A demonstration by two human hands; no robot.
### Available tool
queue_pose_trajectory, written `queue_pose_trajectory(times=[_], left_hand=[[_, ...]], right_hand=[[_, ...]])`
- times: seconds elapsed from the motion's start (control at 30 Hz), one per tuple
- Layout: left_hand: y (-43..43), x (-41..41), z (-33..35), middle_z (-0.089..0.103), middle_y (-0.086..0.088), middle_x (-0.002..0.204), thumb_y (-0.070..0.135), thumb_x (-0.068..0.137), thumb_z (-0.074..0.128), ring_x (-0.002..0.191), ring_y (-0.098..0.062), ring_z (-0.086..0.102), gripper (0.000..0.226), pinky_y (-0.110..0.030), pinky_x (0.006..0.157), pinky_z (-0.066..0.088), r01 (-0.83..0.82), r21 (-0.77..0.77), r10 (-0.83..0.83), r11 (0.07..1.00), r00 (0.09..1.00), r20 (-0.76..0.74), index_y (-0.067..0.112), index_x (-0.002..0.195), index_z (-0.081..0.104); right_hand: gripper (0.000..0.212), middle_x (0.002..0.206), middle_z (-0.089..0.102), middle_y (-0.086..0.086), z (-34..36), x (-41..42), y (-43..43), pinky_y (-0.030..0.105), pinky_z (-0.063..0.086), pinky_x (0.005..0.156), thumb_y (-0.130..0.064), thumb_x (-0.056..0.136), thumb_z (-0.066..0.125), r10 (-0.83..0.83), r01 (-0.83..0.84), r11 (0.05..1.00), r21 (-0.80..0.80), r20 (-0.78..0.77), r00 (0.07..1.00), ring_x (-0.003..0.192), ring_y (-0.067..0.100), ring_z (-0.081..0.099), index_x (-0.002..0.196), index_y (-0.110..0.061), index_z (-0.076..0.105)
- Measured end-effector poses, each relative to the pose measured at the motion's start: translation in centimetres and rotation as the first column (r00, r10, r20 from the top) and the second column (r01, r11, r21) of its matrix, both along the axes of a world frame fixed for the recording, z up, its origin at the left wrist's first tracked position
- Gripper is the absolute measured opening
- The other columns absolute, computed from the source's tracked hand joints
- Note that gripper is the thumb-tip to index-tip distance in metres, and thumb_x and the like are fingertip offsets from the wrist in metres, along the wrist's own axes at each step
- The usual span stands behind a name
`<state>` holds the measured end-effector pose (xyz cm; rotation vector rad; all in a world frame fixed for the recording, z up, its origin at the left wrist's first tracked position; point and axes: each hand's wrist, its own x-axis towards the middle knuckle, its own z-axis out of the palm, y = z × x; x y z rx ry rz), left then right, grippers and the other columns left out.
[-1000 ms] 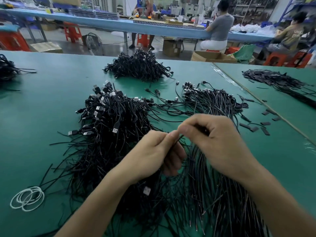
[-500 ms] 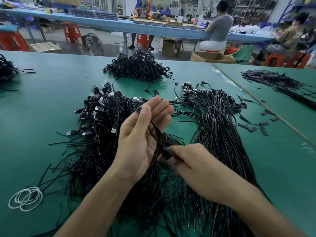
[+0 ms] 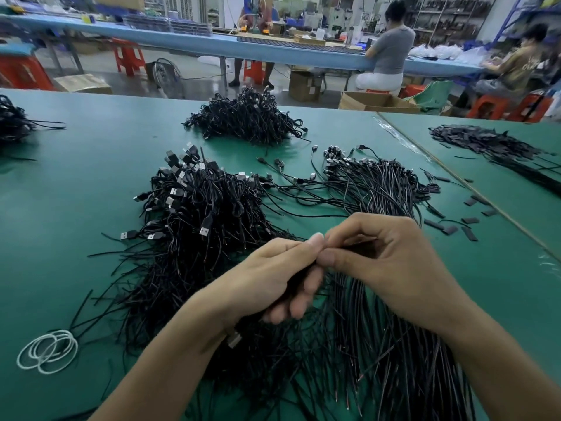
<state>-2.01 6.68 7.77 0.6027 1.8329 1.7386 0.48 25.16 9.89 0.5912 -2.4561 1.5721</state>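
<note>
- Head view: half a second ago the left hand (image 3: 273, 275) was up with straight fingers, and the right hand (image 3: 391, 262) was pulling a cable low down. Now the two hands have come together again, fingertip to fingertip, in the middle of the picture.
- I think this means one more cable is being picked out and added to the rest. It looks like one step of a job done over and over.
- The right hand pinches a thin black cable (image 3: 355, 248) between thumb and first fingers. The gap is very small, and the other fingers are curled in.
- The left hand presses its thumb tip against the same spot. Its lower fingers curl round a bunch of cables (image 3: 290, 285), which hangs down toward six o'clock.
- From the hands, a messy pile with plugs (image 3: 197, 208) lies at ten o'clock on the green table (image 3: 76, 177).
- A neater pile of straight cables (image 3: 379, 183) runs from one o'clock down under the right arm.
- Another dark heap (image 3: 249, 120) sits far off at twelve o'clock.
- White rubber bands (image 3: 47, 350) lie at eight o'clock, well apart from the hands.
- Small black pieces (image 3: 467, 232) are scattered at three o'clock.
</note>
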Motion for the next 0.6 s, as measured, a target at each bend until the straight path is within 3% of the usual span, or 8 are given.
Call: queue_pose_trajectory(times=[0.07, 0.13, 0.27, 0.37, 0.43, 0.5, 0.6], left_hand=[[-0.7, 0.0, 0.2, 0.056, 0.000, 0.047, 0.058, 0.095, 0.042, 0.028, -0.003, 0.042, 0.052, -0.010, 0.029, 0.028, 0.090, 0.073, -0.094, 0.993, 0.994, 0.049, 0.026, 0.055, 0.050], [-0.8, -0.1, 0.2, 0.060, -0.003, 0.051, 0.054, 0.097, 0.041, 0.032, -0.004, 0.048, 0.052, -0.011, 0.031, 0.033, 0.104, 0.141, -0.116, 0.985, 0.990, 0.081, 0.024, 0.054, 0.046], [0.4, -0.3, -0.5, 0.060, -0.006, 0.055, 0.044, 0.099, 0.044, 0.042, -0.013, 0.051, 0.058, -0.018, 0.041, 0.039, -0.154, 0.050, 0.156, 0.987, 0.987, -0.034, 0.019, 0.047, 0.048], [0.9, -0.6, -1.4, 0.050, -0.007, 0.063, 0.031, 0.103, 0.048, 0.060, -0.019, 0.047, 0.049, -0.031, 0.057, 0.043, -0.331, 0.007, 0.329, 0.944, 0.936, -0.124, 0.014, 0.057, 0.056], [1.0, -0.8, -1.7, 0.051, -0.006, 0.075, 0.027, 0.102, 0.050, 0.071, -0.015, 0.054, 0.030, -0.042, 0.068, 0.056, -0.382, 0.054, 0.383, 0.922, 0.924, -0.005, 0.010, 0.078, 0.055], [1.1, -0.7, -1.9, 0.054, -0.014, 0.089, 0.035, 0.101, 0.046, 0.076, -0.012, 0.065, 0.030, -0.048, 0.066, 0.061, -0.317, 0.126, 0.287, 0.940, 0.934, 0.214, 0.010, 0.091, 0.057], [0.8, -0.7, -1.8, 0.065, -0.024, 0.087, 0.054, 0.094, 0.033, 0.065, -0.027, 0.069, 0.055, -0.028, 0.043, 0.051, -0.137, 0.151, 0.081, 0.979, 0.940, 0.331, 0.015, 0.114, 0.067]], right_hand=[[0.016, 0.085, 0.074, 0.008, -0.1, -0.2, -0.1, 0.035, 0.060, 0.078, -0.030, 0.077, 0.079, 0.122, -0.108, 0.985, -0.137, 0.103, 0.987, 0.082, 0.023, 0.071, 0.082, -0.017, 0.072], [0.013, 0.082, 0.073, 0.009, 0.1, -0.4, -0.2, 0.034, 0.060, 0.077, -0.024, 0.076, 0.078, 0.157, -0.136, 0.978, -0.158, 0.132, 0.979, 0.079, 0.021, 0.070, 0.082, -0.015, 0.071], [0.007, 0.077, 0.075, 0.008, 0.1, -0.5, -0.5, 0.040, 0.060, 0.075, -0.007, 0.084, 0.075, 0.100, -0.095, 0.994, -0.060, 0.090, 0.991, 0.075, 0.023, 0.074, 0.082, -0.005, 0.069], [0.010, 0.076, 0.073, -0.009, -0.3, -0.5, -0.8, 0.024, 0.055, 0.072, -0.008, 0.083, 0.078, -0.057, 0.064, 0.991, 0.119, -0.060, 0.997, 0.076, 0.011, 0.071, 0.080, -0.016, 0.073], [0.013, 0.075, 0.071, -0.013, -0.5, -0.6, -1.1, 0.017, 0.051, 0.068, -0.011, 0.081, 0.080, -0.110, 0.125, 0.982, 0.142, -0.112, 0.988, 0.074, 0.008, 0.069, 0.080, -0.022, 0.073], [0.014, 0.075, 0.071, -0.012, -0.8, -0.9, -1.5, 0.020, 0.053, 0.067, -0.010, 0.081, 0.080, -0.099, 0.111, 0.989, 0.097, -0.114, 0.988, 0.074, 0.010, 0.070, 0.081, -0.022, 0.073], [0.016, 0.075, 0.073, -0.003, -1.2, -1.3, -2.2, 0.037, 0.060, 0.063, -0.008, 0.081, 0.079, -0.085, 0.082, 0.995, -0.054, -0.062, 0.994, 0.068, 0.021, 0.072, 0.081, -0.023, 0.073]])
